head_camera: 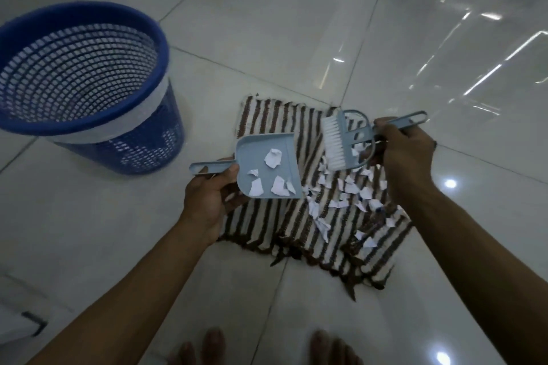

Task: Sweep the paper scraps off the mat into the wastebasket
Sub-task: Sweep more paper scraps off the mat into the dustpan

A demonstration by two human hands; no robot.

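A brown and white striped mat (pixel 267 115) lies on the tiled floor. White paper scraps (pixel 347 191) are scattered over its right half. My left hand (pixel 207 195) grips the handle of a light blue dustpan (pixel 268 167), held over the mat's left side with several scraps in it. My right hand (pixel 403 154) holds a light blue hand brush (pixel 335 142) by its handle, white bristles pointing down just above the scraps. A blue mesh wastebasket (pixel 86 83) with a clear liner stands on the floor to the left of the mat.
Glossy white floor tiles (pixel 267 24) surround the mat. My bare feet (pixel 267 347) show at the bottom edge. A white object with a dark handle (pixel 26 320) sits at the lower left. Dark furniture bases show at the top edge.
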